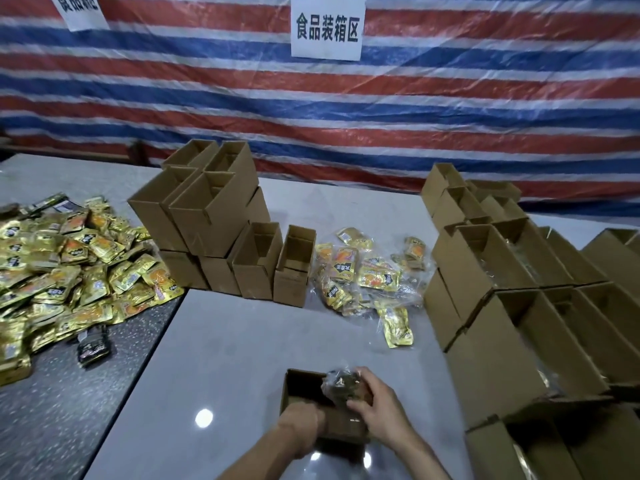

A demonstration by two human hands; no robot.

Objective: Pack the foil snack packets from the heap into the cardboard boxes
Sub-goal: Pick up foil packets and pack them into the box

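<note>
On the pale tabletop (225,341) a small cardboard box (301,382) stands open near the bottom edge. The left hand (304,422) grips its near wall; the right hand (375,407) holds a clear-wrapped bundle (341,382) of packets at its mouth. A heap of gold foil packets (69,268) lies far left. Empty boxes (207,216) are stacked behind, bagged packets (367,271) lie in the centre, and more boxes (502,306) crowd the right, before a striped tarpaulin (346,116).

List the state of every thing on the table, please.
near box: open, upright, being filled.
packet bundle: partly inside near box.
left grip: holds near box's front wall.
right grip: holds packet bundle.
heap: loose, unpacked.
middle boxes: open, seemingly empty.
right boxes: open, some filled.
</note>
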